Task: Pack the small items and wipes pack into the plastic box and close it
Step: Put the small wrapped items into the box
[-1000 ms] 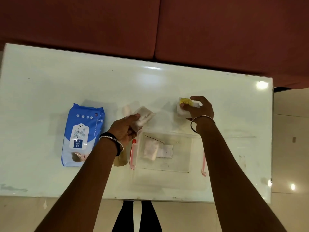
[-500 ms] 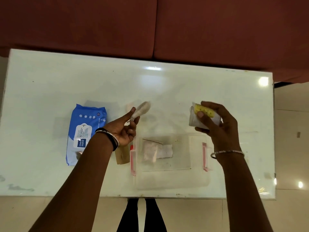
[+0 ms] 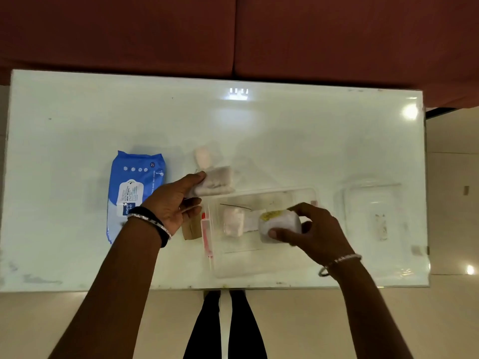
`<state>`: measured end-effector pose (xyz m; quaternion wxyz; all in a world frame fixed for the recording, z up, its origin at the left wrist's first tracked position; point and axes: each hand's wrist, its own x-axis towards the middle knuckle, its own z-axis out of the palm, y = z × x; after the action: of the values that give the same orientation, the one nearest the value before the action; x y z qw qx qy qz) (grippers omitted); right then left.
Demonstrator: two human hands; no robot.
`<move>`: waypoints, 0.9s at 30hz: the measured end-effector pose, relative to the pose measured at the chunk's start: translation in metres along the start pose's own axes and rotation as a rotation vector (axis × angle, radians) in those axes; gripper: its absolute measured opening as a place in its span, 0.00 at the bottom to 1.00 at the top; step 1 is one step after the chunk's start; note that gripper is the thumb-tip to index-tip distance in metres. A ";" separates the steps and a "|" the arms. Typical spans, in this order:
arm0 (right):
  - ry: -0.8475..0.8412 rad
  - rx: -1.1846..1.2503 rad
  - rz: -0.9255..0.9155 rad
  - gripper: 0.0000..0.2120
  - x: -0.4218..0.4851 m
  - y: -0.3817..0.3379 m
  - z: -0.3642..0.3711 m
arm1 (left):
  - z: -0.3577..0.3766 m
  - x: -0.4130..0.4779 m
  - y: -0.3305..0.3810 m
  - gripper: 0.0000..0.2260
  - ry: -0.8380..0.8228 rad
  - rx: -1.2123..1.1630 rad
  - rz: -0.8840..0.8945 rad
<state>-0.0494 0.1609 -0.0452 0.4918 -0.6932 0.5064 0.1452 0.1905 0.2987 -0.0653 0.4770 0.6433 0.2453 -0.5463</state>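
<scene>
A clear plastic box (image 3: 261,265) with red side clips stands open near the table's front edge. Inside lie a small pale pink item (image 3: 233,221) and a thin dark stick (image 3: 234,206). My right hand (image 3: 315,233) holds a white roll with a yellow label (image 3: 278,224) over the box's right half. My left hand (image 3: 172,203) pinches a small whitish packet (image 3: 216,183) just beyond the box's far left corner. The blue wipes pack (image 3: 134,191) lies flat to the left. Another small pale item (image 3: 203,156) rests behind the packet.
A clear lid (image 3: 375,211) lies on the white table (image 3: 285,130) to the right of the box. A small brown cardboard piece (image 3: 191,228) sits against the box's left clip. A dark red sofa (image 3: 233,35) runs along the far side.
My right hand has carried the white roll down from beyond the box to over its inside. My left hand keeps the small packet, now held lower and flatter near the box's far left corner.
</scene>
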 end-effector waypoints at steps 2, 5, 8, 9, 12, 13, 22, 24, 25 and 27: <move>-0.049 -0.145 0.000 0.26 0.018 0.000 0.010 | 0.001 -0.011 -0.005 0.05 -0.017 0.067 0.111; -0.168 -0.293 0.058 0.28 0.045 0.003 0.023 | 0.001 -0.023 -0.015 0.04 -0.058 0.167 0.222; -0.244 -0.341 0.124 0.30 0.063 0.006 0.035 | -0.002 -0.027 -0.030 0.04 -0.055 0.247 0.267; -0.259 -0.339 0.138 0.31 0.068 0.006 0.040 | -0.003 -0.027 -0.036 0.04 -0.064 0.260 0.264; -0.210 -0.275 0.154 0.33 0.077 0.003 0.053 | -0.009 -0.025 -0.050 0.04 -0.091 0.243 0.270; -0.156 -0.231 0.155 0.35 0.079 0.001 0.057 | -0.011 -0.024 -0.052 0.05 -0.099 0.225 0.280; 0.193 0.083 0.176 0.33 0.071 -0.007 0.091 | -0.020 -0.018 -0.051 0.07 -0.162 0.205 0.294; 0.235 0.150 0.166 0.33 0.067 -0.007 0.090 | -0.020 -0.019 -0.050 0.06 -0.174 0.222 0.307; 0.245 0.177 0.167 0.33 0.065 -0.007 0.088 | -0.020 -0.020 -0.050 0.06 -0.174 0.238 0.322; 0.263 0.201 0.176 0.33 0.058 -0.008 0.080 | -0.019 -0.023 -0.050 0.08 -0.135 0.340 0.394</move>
<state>0.0066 0.1952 -0.1192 0.4738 -0.6066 0.6369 0.0445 0.1515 0.3416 -0.0617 0.4746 0.7117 -0.0123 -0.5177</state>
